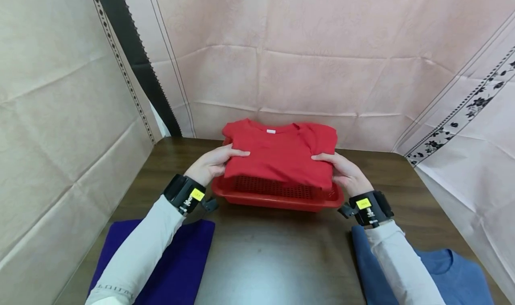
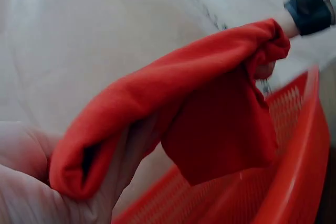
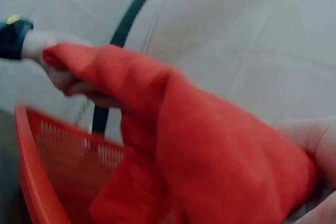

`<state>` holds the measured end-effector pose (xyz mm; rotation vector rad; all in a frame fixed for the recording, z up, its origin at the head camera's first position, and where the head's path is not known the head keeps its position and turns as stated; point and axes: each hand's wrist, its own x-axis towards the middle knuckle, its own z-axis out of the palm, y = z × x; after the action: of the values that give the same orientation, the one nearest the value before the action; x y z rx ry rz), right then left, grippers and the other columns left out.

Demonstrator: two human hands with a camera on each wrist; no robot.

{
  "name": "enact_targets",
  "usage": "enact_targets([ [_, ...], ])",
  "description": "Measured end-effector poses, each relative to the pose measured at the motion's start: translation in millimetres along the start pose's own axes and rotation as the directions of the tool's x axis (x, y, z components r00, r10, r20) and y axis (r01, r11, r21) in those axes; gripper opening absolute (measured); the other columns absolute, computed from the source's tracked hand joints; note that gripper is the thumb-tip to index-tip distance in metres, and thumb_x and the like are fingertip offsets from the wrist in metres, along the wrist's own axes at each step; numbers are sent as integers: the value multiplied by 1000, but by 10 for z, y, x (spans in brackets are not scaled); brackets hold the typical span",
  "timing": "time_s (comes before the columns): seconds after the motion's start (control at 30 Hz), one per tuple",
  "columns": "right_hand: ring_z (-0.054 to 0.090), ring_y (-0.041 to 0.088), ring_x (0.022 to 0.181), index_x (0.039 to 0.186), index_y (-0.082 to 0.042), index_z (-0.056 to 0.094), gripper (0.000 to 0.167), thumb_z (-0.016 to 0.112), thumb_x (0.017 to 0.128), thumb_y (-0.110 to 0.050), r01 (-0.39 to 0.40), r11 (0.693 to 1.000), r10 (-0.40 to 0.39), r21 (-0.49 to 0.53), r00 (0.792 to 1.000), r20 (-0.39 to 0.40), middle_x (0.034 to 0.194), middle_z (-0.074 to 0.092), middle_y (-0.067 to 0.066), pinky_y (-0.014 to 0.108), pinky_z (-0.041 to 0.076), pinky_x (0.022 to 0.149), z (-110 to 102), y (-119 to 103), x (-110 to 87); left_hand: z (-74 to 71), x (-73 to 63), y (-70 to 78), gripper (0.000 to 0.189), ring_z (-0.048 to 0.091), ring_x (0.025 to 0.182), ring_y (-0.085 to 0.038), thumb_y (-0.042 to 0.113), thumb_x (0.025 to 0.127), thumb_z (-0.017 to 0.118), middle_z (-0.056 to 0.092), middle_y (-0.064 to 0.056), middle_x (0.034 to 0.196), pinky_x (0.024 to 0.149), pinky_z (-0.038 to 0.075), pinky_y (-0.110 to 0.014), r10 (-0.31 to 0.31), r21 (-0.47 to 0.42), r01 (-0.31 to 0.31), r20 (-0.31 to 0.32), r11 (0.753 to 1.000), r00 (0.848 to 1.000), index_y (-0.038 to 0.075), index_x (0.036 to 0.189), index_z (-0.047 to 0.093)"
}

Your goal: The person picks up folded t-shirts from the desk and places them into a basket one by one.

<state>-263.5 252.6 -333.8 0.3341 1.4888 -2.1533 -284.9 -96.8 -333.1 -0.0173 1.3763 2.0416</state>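
A folded red T-shirt [image 1: 281,155] with a white neck label is held up over a red plastic basket [image 1: 277,200]. My left hand [image 1: 215,162] grips its left side, thumb on top and fingers underneath. On the opposite side my right hand [image 1: 344,171] pinches the shirt the same way. The left wrist view shows the shirt's rolled edge [image 2: 157,87] between thumb and fingers, with a lower flap hanging toward the basket [image 2: 294,182]. In the right wrist view the cloth [image 3: 210,150] drapes from both hands above the basket's slotted wall [image 3: 73,145].
A folded dark purple cloth [image 1: 177,260] lies on the wooden table [image 1: 257,260] under my left forearm. Under the right forearm lies a folded blue shirt [image 1: 450,269]. Pale patterned sheets [image 1: 322,63] hang behind the table and at both sides.
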Motion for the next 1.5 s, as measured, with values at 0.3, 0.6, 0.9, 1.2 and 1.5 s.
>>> enact_targets([
  [0.3, 56, 19, 110, 131, -21, 43, 43, 69, 97, -18, -43, 989, 31, -142, 996, -85, 126, 52, 1, 34, 55, 87, -89, 165, 371, -149, 346, -175, 79, 51, 119, -24, 5, 102, 56, 42, -11, 147, 91, 51, -34, -56, 103, 73, -154, 992, 986, 25, 163, 11],
  [0.6, 35, 31, 135, 163, -31, -5, 98, 62, 97, -4, 34, 916, -89, -399, 989, -121, 160, 19, 13, 41, 47, 101, -35, 308, 442, -161, 436, -335, 91, 27, 144, -32, 2, 95, 62, 17, -14, 166, 119, 28, -44, -10, 350, 106, -264, 931, 965, 11, 164, 2],
  [0.9, 27, 45, 145, 162, -14, 21, 88, 69, 90, 5, 284, 248, -458, -926, 877, 146, 162, 21, 26, 59, 46, 104, 26, 391, 273, 16, 263, -254, 83, 40, 141, -36, 9, 94, 69, 39, -21, 156, 115, 36, -52, 412, 944, 21, -164, 330, 896, 6, 161, 19],
  [1.2, 42, 42, 137, 151, -23, 49, 60, 65, 96, -8, 272, -153, 66, -950, 962, 265, 162, 29, 24, 47, 49, 98, 45, 423, 275, 107, 374, -385, 63, 27, 151, -35, 11, 99, 61, 36, -17, 160, 121, 25, -52, -118, 956, -8, -28, -292, 993, 24, 157, 40],
  [1.5, 57, 32, 115, 146, -24, 56, 55, 69, 94, -12, 223, -76, 20, -972, 975, 222, 145, 55, 17, 40, 48, 89, 19, 462, 327, 51, 444, -421, 50, 46, 138, -31, 16, 101, 61, 49, -13, 153, 111, 42, -46, -67, 961, -6, -13, -276, 998, 25, 149, 52],
])
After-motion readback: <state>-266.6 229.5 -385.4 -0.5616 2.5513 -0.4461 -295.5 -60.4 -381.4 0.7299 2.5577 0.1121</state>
